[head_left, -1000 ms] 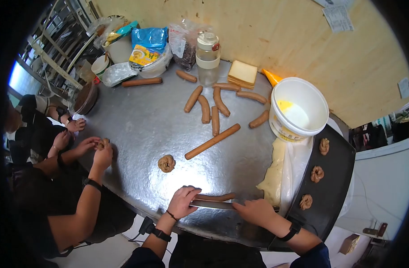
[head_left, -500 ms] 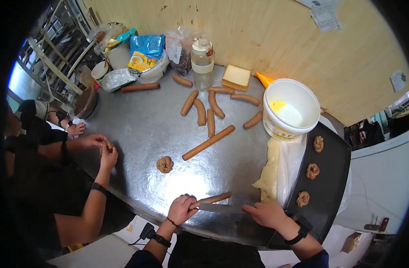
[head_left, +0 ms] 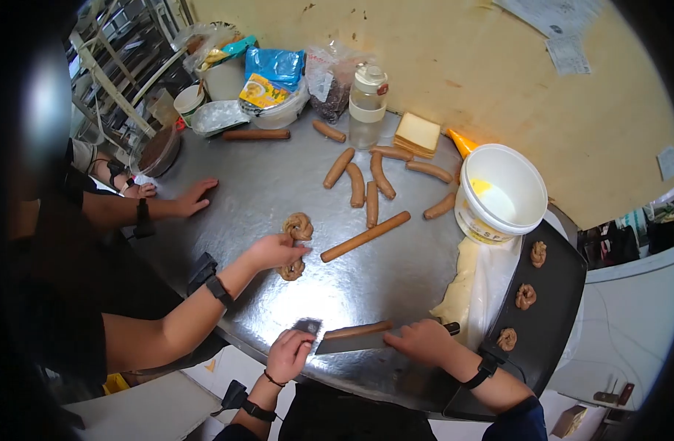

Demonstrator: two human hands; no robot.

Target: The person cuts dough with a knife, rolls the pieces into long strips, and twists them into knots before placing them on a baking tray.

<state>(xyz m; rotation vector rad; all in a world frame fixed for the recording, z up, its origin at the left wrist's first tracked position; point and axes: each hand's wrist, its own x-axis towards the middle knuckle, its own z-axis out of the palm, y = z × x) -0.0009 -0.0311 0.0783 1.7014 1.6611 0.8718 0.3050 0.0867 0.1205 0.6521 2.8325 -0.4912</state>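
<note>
In my right hand (head_left: 425,342) is a long knife (head_left: 351,345), its blade pointing left along the near side of a brown dough strip (head_left: 362,329). My left hand (head_left: 289,355) is at the strip's left end, fingers pinched together beside the blade tip. A small dark, shiny flat piece (head_left: 307,326) shows at those fingertips; I cannot make out what it is. Beyond the strip, a wooden rolling pin (head_left: 366,237) lies slanted on the metal table (head_left: 256,176). Several brown dough rolls (head_left: 357,184) rest behind the pin.
A co-worker's hand (head_left: 278,252) touches one of two twisted dough rings (head_left: 298,226) at left. On the right stand a white bucket (head_left: 502,184), a pale dough sheet (head_left: 458,283) and a black tray (head_left: 550,316) with twisted rings. A bottle (head_left: 368,106) and sliced bread (head_left: 416,134) stand behind.
My left hand has drawn off the dough strip to its left end. The knife has tilted, its tip lower and farther left. The co-worker has set a second twisted ring beside the first.
</note>
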